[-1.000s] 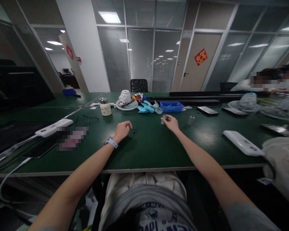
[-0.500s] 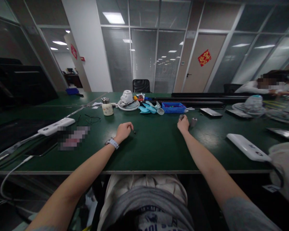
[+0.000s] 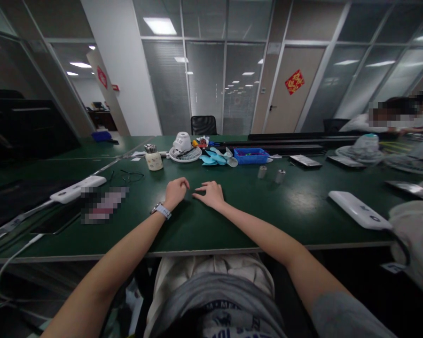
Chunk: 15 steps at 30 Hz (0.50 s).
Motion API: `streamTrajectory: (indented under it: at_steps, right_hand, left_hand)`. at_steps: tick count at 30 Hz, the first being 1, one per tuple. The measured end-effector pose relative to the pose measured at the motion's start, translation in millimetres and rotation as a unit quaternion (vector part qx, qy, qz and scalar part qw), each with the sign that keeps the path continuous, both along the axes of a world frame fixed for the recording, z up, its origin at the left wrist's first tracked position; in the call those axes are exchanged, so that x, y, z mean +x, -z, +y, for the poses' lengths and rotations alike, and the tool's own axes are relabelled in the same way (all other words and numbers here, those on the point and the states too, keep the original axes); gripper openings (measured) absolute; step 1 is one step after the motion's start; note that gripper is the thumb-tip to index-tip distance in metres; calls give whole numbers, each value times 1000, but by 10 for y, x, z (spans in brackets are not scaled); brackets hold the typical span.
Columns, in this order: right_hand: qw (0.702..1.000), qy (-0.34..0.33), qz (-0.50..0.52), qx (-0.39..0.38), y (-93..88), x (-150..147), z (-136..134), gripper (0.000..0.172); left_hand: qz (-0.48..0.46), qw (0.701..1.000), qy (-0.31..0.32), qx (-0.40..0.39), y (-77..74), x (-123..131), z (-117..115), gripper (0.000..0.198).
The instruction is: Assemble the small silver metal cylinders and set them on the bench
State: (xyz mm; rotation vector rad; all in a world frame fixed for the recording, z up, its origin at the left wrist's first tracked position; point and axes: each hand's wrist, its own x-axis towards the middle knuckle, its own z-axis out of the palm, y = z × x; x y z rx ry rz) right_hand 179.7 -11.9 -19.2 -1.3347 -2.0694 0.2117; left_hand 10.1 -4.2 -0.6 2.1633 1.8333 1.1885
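Curled fingers hide the inside of the left hand, so I cannot tell its grip. The right hand is near it, thumb and fingers apart. Farther right, two cylinders stand on the tabletop.

Bare table leaves passage between the right hand and two metal cylinders (a blue tray blocks beyond).

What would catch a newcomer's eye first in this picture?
The bare left hand and right hand would likely draw the eye first, close together over the green table. Beyond them lie light-blue fan blades, left of a blue tray. A red sign hangs on the door at the back.
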Motion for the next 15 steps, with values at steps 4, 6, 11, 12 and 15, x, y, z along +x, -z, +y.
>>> streamTrajectory:
  at_steps: [4, 6, 11, 12, 15]
  right_hand:
    - [1000, -21, -7, -7, -57, -10, 84, 22]
    - [999, -17, 13, 24, -161, 179, 141, 23]
    - [966, 186, 86, 158, -421, 1173, 321, 23]
    - [949, 249, 71, 178, -434, 1392, 364, 24]
    - [903, 378, 21, 202, -396, 1899, 511, 25]
  left_hand:
    - [5, 1000, 14, -4, -2, 9, -6, 27]
    - [4, 1000, 18, -13, -10, 8, -12, 27]
    - [-5, 1000, 18, -8, -33, 6, -24, 27]
    - [-3, 1000, 21, -7, -32, 8, -24, 27]
    - [3, 999, 30, -15, -22, 18, -25, 27]
